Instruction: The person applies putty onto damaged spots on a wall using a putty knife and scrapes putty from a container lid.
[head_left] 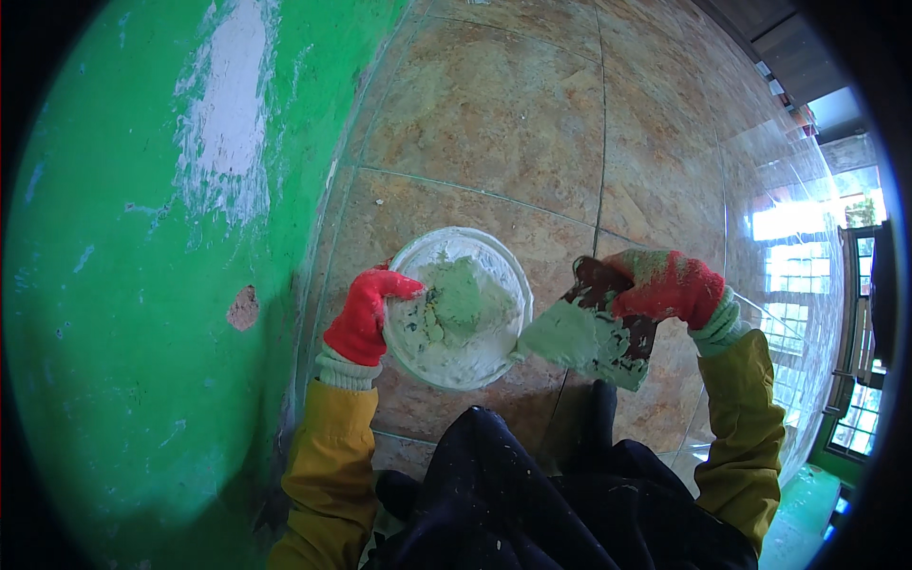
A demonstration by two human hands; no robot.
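My left hand (358, 315), in a red and white work glove, grips the left rim of a round white bucket (456, 380), thumb over the edge. Inside the bucket is pale putty (463, 296), heaped in the middle and smeared on the walls. On the other side, my right hand (668, 288) wears a matching glove and is closed around a wide putty knife (591, 334). Wet putty coats much of its brown, worn surface. The knife's left corner is beside the bucket's right rim; whether they touch I cannot tell.
A green wall (104, 313) rises at left, with a white patch (226, 104) and a small bare hole (243, 309). Brown stone-look tiles (484, 95) cover the floor. My dark-clothed legs (532, 503) are just below the bucket. Barred windows (793, 285) are at far right.
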